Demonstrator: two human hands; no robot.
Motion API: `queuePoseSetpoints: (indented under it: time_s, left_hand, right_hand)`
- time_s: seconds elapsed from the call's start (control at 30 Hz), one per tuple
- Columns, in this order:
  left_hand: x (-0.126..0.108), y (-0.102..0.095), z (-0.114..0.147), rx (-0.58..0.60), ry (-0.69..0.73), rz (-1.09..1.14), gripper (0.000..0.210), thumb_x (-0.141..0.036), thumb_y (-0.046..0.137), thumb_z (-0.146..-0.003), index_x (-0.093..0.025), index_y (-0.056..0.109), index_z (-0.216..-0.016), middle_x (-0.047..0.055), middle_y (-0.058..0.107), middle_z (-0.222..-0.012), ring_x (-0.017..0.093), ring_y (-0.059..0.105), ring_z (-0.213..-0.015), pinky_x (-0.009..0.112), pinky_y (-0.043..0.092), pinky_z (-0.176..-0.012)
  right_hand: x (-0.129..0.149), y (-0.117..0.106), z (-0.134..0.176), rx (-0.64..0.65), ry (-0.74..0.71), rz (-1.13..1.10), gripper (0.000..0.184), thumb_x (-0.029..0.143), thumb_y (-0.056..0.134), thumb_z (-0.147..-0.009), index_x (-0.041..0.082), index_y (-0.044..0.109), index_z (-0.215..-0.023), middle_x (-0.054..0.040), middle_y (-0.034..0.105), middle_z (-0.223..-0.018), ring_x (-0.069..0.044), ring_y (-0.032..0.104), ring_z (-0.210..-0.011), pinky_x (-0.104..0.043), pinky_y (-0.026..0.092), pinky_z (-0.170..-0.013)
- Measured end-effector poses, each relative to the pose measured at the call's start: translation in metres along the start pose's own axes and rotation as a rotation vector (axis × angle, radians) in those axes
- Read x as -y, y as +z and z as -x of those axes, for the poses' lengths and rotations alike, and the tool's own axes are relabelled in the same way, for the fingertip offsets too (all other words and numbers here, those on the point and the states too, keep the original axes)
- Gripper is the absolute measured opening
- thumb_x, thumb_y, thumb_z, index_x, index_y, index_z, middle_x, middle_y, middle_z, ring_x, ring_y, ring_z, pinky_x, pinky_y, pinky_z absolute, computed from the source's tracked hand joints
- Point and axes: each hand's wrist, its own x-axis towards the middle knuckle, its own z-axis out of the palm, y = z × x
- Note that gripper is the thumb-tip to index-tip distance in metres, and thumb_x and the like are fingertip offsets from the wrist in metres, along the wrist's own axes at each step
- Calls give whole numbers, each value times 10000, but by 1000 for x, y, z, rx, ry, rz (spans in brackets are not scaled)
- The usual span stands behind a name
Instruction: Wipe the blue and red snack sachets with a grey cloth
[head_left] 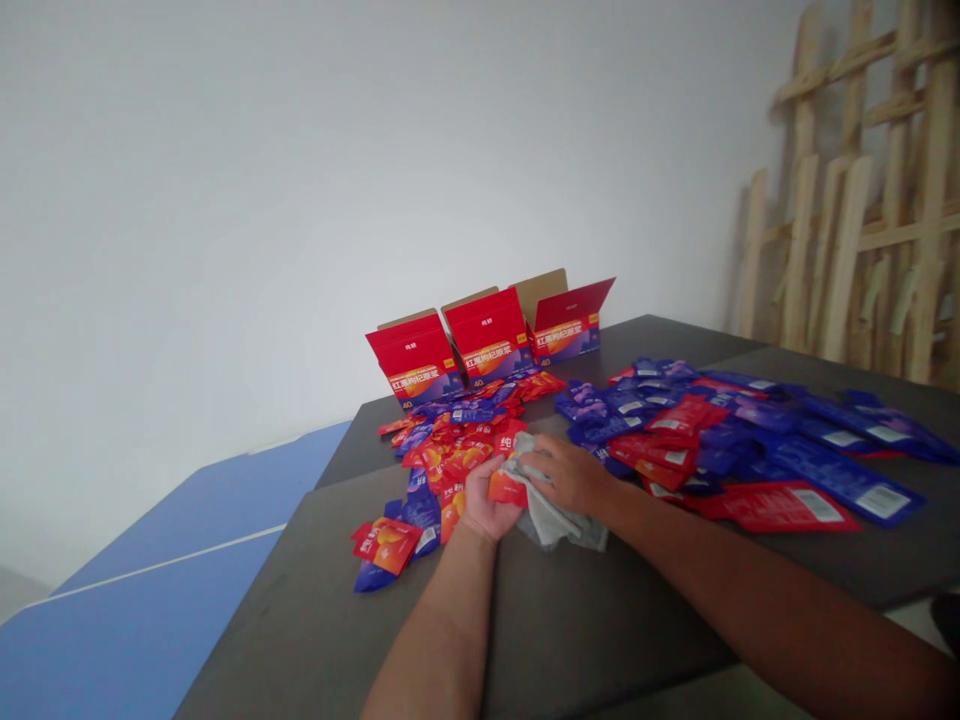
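In the middle of the head view my left hand (487,503) is closed around a red and orange sachet (508,489). My right hand (564,474) grips a grey cloth (559,520) and presses it against the sachet's upper part. The cloth's lower end hangs down to the dark tabletop. Just beyond and left of my hands lies a pile of red and blue sachets (457,455). A second, looser pile of blue and red sachets (720,425) spreads to the right of my right arm.
Three open red and blue cartons, a left one (416,360), a middle one (489,335) and a right one (568,322), stand at the back of the dark table (315,620). A blue table (187,540) adjoins at left. Wooden frames (847,230) lean at the right wall.
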Motion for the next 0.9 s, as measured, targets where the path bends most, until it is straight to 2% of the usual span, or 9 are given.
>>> queuePoseSetpoints:
  time_s: [0.13, 0.23, 0.33, 0.4, 0.5, 0.6, 0.67, 0.73, 0.9]
  left_hand:
    - [2, -1, 1, 69, -43, 45, 305, -187, 496, -763, -80, 617, -1022, 131, 694, -945, 252, 647, -978, 387, 481, -913]
    - [1, -1, 0, 67, -74, 16, 354, -167, 492, -744, -66, 609, -1063, 143, 693, -972, 265, 638, -1010, 399, 465, -939]
    - [-1, -3, -2, 16, -24, 21, 387, -155, 482, -731, -52, 600, -1084, 153, 690, -984, 276, 624, -1040, 412, 453, -951]
    - [-3, -5, -4, 16, 24, 53, 452, -161, 465, -740, -56, 564, -1169, 157, 673, -1054, 281, 601, -1085, 428, 446, -949]
    - [-7, -7, -5, 12, 81, 121, 510, -220, 438, -788, -92, 492, -1279, 160, 621, -1177, 283, 562, -1138, 436, 460, -901]
    - [-9, -8, -6, -37, 95, 183, 475, -362, 419, -835, -130, 525, -1236, 163, 599, -1199, 252, 611, -994, 364, 497, -742]
    - [-9, -9, -6, -52, 109, 206, 449, -429, 403, -845, -159, 568, -1164, 156, 600, -1183, 204, 618, -823, 306, 477, -624]
    - [-10, -11, -7, -54, 135, 212, 411, -429, 386, -855, -169, 596, -1094, 143, 615, -1127, 171, 595, -725, 279, 454, -574]
    - [-10, -13, -13, -118, 141, 226, 283, -330, 437, -863, -122, 624, -910, 74, 601, -757, 137, 584, -656, 250, 483, -608]
  right_hand:
    - [-9, -6, 0, -6, 144, 59, 227, 280, 545, -871, 209, 630, -1070, -70, 538, -949, -189, 542, -852, -279, 454, -734]
    - [-13, -6, -1, -24, 198, 87, 222, 280, 543, -872, 207, 620, -1067, -72, 533, -941, -197, 536, -876, -286, 448, -756]
    - [-18, -4, -1, -43, 270, 106, 192, 270, 540, -871, 200, 620, -1031, -74, 533, -928, -197, 537, -861, -291, 446, -760]
    - [-23, -4, -2, -63, 319, 111, 168, 259, 533, -874, 203, 618, -1008, -71, 538, -914, -193, 539, -842, -292, 446, -761]
    - [-27, -7, -2, -109, 335, 96, 166, 246, 520, -881, 209, 610, -1016, -71, 553, -922, -196, 545, -861, -297, 448, -782]
    - [-26, -9, -3, -144, 307, 88, 177, 253, 516, -884, 203, 604, -1029, -85, 565, -945, -209, 546, -894, -309, 453, -795]
    - [-23, -10, -3, -148, 284, 88, 177, 251, 517, -882, 199, 603, -1028, -91, 567, -946, -215, 546, -906, -315, 456, -797]
    - [-20, -10, -3, -142, 271, 87, 171, 245, 518, -878, 197, 605, -1017, -90, 566, -936, -216, 548, -896, -317, 458, -790]
    - [-19, -7, -2, -160, 262, 38, 162, 246, 516, -876, 202, 608, -1002, -75, 564, -919, -203, 551, -859, -315, 464, -776]
